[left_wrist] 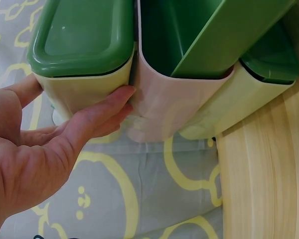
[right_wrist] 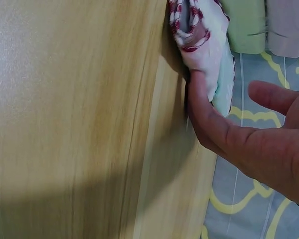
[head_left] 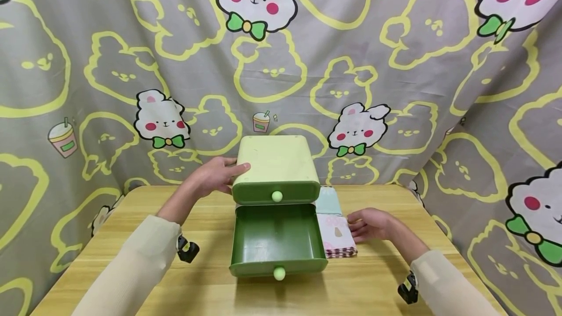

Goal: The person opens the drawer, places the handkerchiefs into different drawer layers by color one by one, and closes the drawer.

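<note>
Steadying the drawers (head_left: 263, 191), seemingly, the left hand (head_left: 215, 177) lies uncurled alongside; the right hand (head_left: 373, 223), likewise, touches the cloth (head_left: 338, 233).

My left hand (head_left: 219, 175) is touching smooth plastic, the cabinet (head_left: 276, 157) looking satiny while its drawer (head_left: 254, 270) is gleaming glossy. My right hand (head_left: 371, 224) is meeting matt, soft-looking cloth (head_left: 335, 233) with a rough-textured edge. The table (head_left: 210, 243) is showing smooth wood grain under a faint sheen, the curtain (head_left: 303, 106) is hanging matt and creased, and my sleeves (head_left: 131, 267) are looking like dull, soft fabric.
</note>
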### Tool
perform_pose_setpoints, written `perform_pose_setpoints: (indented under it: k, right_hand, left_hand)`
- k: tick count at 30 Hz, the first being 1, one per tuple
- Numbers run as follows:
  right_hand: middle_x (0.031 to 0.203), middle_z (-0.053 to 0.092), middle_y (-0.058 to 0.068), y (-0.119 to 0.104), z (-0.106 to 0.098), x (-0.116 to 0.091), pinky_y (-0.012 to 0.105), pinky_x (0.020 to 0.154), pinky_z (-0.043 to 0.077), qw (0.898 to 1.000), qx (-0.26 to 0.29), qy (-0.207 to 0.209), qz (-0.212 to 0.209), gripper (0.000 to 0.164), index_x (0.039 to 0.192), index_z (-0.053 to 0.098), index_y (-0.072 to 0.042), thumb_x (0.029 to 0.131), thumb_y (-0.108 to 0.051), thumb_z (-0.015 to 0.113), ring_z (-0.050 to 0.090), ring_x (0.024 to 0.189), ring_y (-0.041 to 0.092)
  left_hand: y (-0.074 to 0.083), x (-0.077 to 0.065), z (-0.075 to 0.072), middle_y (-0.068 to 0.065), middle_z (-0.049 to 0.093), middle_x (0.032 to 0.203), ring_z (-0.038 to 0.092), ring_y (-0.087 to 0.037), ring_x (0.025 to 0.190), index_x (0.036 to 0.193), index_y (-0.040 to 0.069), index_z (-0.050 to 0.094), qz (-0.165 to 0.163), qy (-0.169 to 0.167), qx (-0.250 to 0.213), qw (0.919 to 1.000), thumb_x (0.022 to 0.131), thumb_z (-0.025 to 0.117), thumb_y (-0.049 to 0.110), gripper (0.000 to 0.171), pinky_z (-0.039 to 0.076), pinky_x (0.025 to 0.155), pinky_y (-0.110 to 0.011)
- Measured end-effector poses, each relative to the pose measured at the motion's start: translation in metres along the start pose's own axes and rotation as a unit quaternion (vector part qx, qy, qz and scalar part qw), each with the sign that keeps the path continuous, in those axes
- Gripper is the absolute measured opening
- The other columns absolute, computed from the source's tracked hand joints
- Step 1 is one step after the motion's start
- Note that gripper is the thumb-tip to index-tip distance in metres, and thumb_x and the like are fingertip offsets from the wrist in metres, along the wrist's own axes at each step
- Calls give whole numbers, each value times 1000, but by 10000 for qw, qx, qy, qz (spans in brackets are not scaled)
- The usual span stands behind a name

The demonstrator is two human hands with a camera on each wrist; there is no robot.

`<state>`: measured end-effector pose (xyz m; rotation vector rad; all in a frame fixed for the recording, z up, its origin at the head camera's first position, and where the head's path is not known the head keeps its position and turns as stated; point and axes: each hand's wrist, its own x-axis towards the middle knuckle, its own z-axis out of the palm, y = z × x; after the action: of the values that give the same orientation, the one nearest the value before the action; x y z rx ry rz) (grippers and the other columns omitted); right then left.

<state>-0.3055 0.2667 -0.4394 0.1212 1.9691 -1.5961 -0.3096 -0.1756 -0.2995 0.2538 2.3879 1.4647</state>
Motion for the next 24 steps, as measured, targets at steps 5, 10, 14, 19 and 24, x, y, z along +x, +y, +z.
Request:
perform_pose_setpoints:
  k: [5,10,14,19,24]
  right_hand:
    - [107,63,20,3,4,1,35,84,60,9997,186,143,-41,35,125,53,13,102,-14,49,65,92,24]
    - [103,68,13,4,6,3,28,82,58,9996,24,-15,-272,37,128,55,15,104,-13,47,66,90,17]
    - [92,69,5,3,6,4,25,78,57,9992,-171,-132,-328,26,110,65,4,104,-18,53,65,83,12]
    - [89,72,4,3,7,2,28,76,57,9975,-488,-266,-447,24,106,66,2,102,-18,56,67,82,14]
    - [94,76,9,6,12,-2,33,76,60,9969,-576,-331,-416,29,117,61,6,101,-18,59,71,85,18]
  left_hand:
    - [0,-1,1,-21,66,128,68,-24,107,160,-1,24,-18,12,25,10000,104,56,45,79,60,88,-40]
    - [0,-1,1,-20,67,126,69,-23,105,160,-1,25,13,19,36,10000,104,55,45,78,60,88,-40]
    - [0,-1,1,-20,68,125,69,-22,104,159,-1,25,16,14,26,10000,104,55,44,77,61,87,-40]
    - [-1,-1,1,-20,68,125,68,-22,104,159,0,26,33,5,9,10000,105,55,44,76,60,88,-40]
    - [0,0,1,-19,68,124,68,-23,105,159,0,27,40,12,28,10000,104,55,45,76,60,88,-40]
